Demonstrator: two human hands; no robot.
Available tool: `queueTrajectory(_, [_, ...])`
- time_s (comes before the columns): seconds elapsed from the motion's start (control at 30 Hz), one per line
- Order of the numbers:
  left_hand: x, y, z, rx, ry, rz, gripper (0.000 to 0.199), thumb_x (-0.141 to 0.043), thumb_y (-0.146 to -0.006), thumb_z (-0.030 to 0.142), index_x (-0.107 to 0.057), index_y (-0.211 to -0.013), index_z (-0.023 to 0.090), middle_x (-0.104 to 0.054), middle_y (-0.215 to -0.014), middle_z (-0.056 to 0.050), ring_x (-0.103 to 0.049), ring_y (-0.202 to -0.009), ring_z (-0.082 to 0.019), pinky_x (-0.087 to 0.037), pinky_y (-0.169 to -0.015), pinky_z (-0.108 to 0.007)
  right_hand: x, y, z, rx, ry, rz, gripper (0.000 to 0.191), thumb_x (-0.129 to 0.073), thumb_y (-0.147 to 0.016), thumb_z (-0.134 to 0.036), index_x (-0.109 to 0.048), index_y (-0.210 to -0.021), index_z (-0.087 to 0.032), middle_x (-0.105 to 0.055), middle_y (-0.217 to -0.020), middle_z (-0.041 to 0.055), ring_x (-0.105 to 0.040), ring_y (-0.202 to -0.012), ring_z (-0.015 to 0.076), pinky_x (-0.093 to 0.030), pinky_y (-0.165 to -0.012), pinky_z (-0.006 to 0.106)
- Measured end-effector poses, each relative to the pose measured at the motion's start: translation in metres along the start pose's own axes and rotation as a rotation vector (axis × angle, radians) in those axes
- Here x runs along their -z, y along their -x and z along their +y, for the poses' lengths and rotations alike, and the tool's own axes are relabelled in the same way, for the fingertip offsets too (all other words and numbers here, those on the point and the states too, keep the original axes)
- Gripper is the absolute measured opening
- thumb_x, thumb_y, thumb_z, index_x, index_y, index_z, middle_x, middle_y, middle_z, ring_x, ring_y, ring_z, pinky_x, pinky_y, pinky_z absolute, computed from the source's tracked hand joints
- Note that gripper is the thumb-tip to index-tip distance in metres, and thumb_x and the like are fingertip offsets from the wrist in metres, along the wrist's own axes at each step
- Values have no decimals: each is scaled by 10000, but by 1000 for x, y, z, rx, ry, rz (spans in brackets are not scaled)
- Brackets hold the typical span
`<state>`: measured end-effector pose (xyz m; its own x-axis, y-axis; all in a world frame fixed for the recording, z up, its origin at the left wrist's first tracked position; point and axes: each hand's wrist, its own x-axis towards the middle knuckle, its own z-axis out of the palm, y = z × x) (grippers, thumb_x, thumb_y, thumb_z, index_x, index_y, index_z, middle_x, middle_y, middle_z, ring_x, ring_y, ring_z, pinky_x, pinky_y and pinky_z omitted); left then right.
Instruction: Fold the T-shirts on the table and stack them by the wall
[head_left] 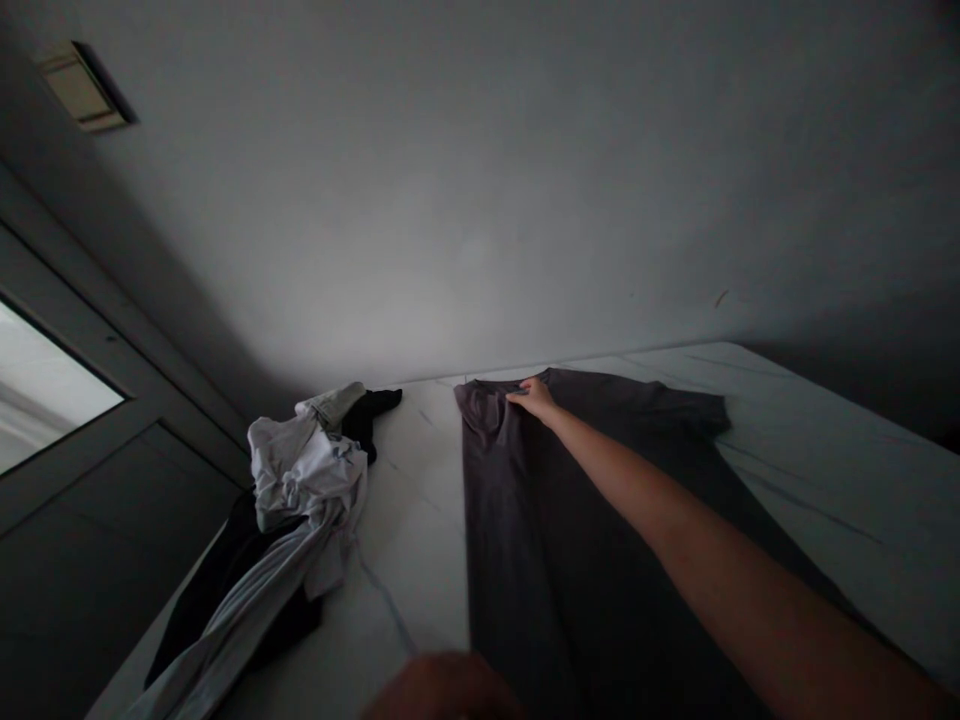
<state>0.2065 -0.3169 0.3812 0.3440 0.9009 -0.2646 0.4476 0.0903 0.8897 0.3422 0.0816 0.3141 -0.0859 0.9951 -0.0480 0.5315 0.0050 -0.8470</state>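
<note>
While the right hand (pixel 534 398) reached to the far end of the dark shirt (pixel 600 570), its thumb and fingers were drawn nearly together, pinching the cloth beside the neckline. The forearm came in from the lower right and crossed above the garment. The left hand (pixel 442 690) showed only as a blurred shape at the bottom edge, near the shirt's left side, and whether it was open or had hold of anything could not be told. The shirt lay on the white, grey-veined table (pixel 420 530), its neckline toward the wall (pixel 480 200). Its left side was turned inward, making a lengthwise strip with a straight outer edge, while the short right sleeve (pixel 694 405) was spread out flat. Well apart to the left, a rumpled heap held a pale garment (pixel 300 470) and black cloth (pixel 371 415), some of the black lying beneath the pale. Beyond the heap stood a door (pixel 142 500) with a bright pane (pixel 45 390), and a small plate (pixel 82 90) was fixed high on the wall.
</note>
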Motion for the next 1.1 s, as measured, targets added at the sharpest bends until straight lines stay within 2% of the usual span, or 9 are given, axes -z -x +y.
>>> queueTrajectory(0.1, [88, -66, -15, -60, -106, 109, 251, -457, -947, 341, -619, -1108, 236, -665, -1035, -44, -607, -888, -149, -504, -869, -321, -1, 3, 4, -70, 5, 40, 419, -810, -544, -383, -502, -782, -229, -637, -971, 93, -586, -1033, 275, -453, -892, 366])
queueTrajectory(0.2, [163, -160, -39, -107, -364, 348, 241, -463, -900, 235, -597, -1093, 181, -649, -978, -75, -607, -847, -172, -509, -848, -349, -5, 5, 5, -102, -19, 40, 464, -842, -492, -393, -529, -789, -224, -651, -941, 90, -600, -1025, 286, -475, -833, 350])
queueTrajectory(0.33, [215, -273, -75, -81, -450, 524, 285, -521, -838, 160, -576, -1118, 171, -568, -1181, -131, -542, -1121, -245, -399, -1045, -460, -11, 6, 5, -137, -68, -94, 402, -862, -468, -328, -581, -726, -202, -670, -749, 44, -639, -786, 223, -479, -647, 293])
queueTrajectory(0.4, [225, -309, -91, -88, -442, 509, 255, -572, -814, 182, -605, -1067, 188, -559, -1166, -112, -492, -1193, -268, -335, -1093, -498, -11, 5, 4, -143, -76, -197, 328, -854, -487, -302, -606, -668, -186, -646, -625, 11, -602, -625, 176, -437, -551, 263])
queueTrajectory(0.5, [235, -336, -107, -92, -406, 454, 199, -675, -746, 265, -653, -932, 198, -563, -1092, -82, -494, -1167, -285, -319, -1092, -520, -8, 5, -2, -124, -57, -274, 257, -835, -534, -307, -626, -606, -176, -608, -551, -18, -537, -540, 136, -376, -510, 241])
queueTrajectory(0.73, [265, -350, -113, -218, -181, 289, 190, -518, -791, 316, -626, -867, 179, -607, -1187, -82, -570, -1058, -200, -451, -948, -339, -9, 4, -4, 180, -88, -166, 149, -676, -772, -357, -658, -801, -212, -696, -853, 46, -630, -887, 231, -466, -770, 308])
queueTrajectory(0.93, [260, -372, -115, -191, -79, 251, 207, -531, -739, 369, -599, -739, 174, -641, -750, -28, -574, -786, -180, -471, -758, -320, -9, -8, 13, 52, 76, -7, 154, -678, -774, -247, -634, -918, -216, -689, -955, 121, -615, -1015, 296, -444, -894, 383])
queueTrajectory(1.03, [251, -380, -119, -141, -160, 234, 209, -626, -681, 379, -582, -692, 175, -600, -670, 1, -544, -704, -160, -453, -684, -298, 9, 12, 4, 42, 165, -17, 312, -701, -710, -214, -619, -1010, -189, -667, -1042, 148, -606, -1022, 304, -445, -904, 408])
queueTrajectory(1.1, [248, -381, -118, -111, -233, 246, 192, -666, -664, 350, -600, -706, 175, -616, -693, -1, -556, -734, -169, -450, -718, -309, 31, 50, -7, 143, 203, -17, 421, -683, -696, -253, -605, -1103, -179, -634, -1147, 158, -604, -1014, 286, -454, -907, 413])
